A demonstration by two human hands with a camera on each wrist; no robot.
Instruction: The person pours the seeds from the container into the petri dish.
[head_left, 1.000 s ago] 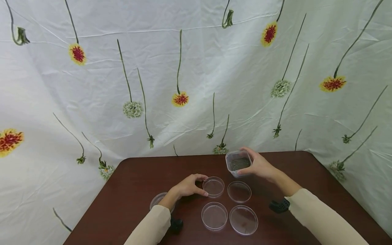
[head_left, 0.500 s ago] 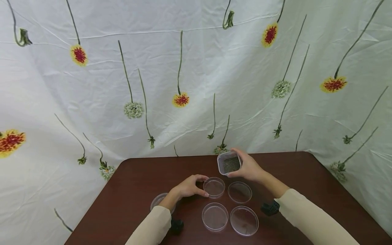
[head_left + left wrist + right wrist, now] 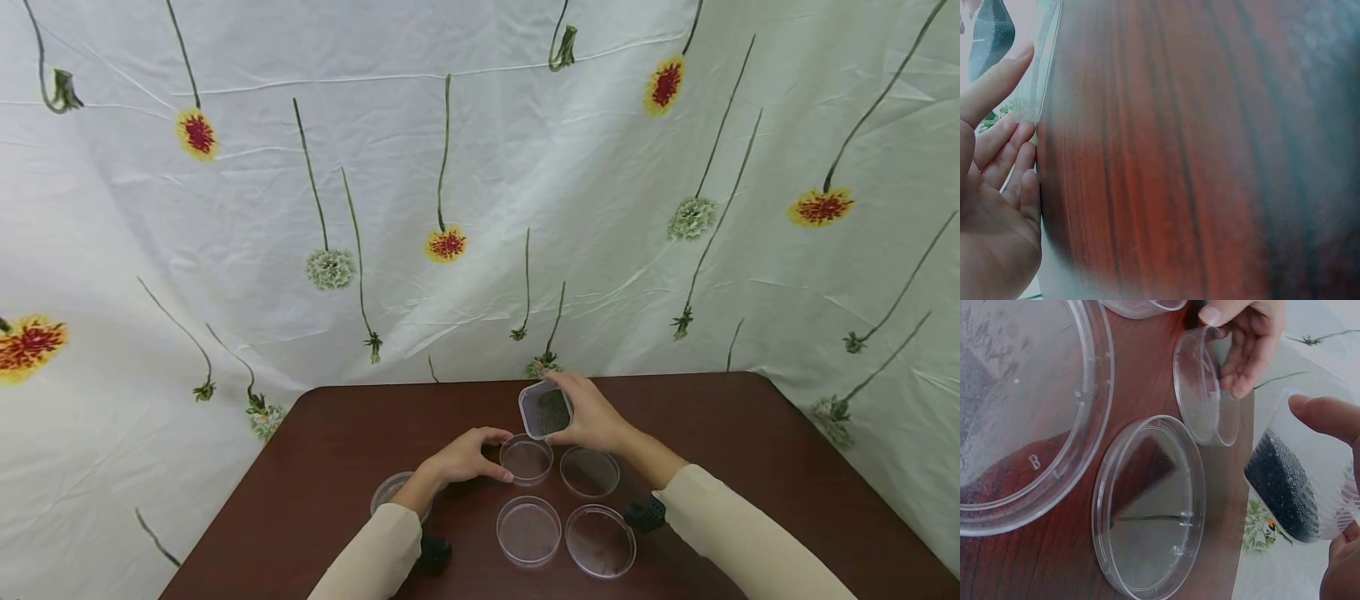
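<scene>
My right hand [image 3: 592,417] grips a small clear plastic tub [image 3: 531,410], thumb on one side and fingers on the other. Dark, soil-like grains [image 3: 1279,487] lie banked inside it. The tub is tilted, its mouth turned left, close behind and above a clear petri dish [image 3: 527,462] on the table. Around the left side of that dish, my left hand [image 3: 467,457] holds its rim between thumb and fingertips. In the left wrist view, the dish wall [image 3: 1041,69] shows between the thumb and fingers. No grains show in the dish.
Right of the held dish lies another petri dish [image 3: 590,472]. Two more, a front left dish [image 3: 528,531] and a front right dish [image 3: 600,542], sit nearer me. Another dish [image 3: 386,492] is partly under my left forearm. A flowered cloth [image 3: 480,167] hangs behind the brown table [image 3: 420,408].
My right hand has brought the tub leftward, towards the held dish, and tipped it further over. My left hand has stayed on the dish.
</scene>
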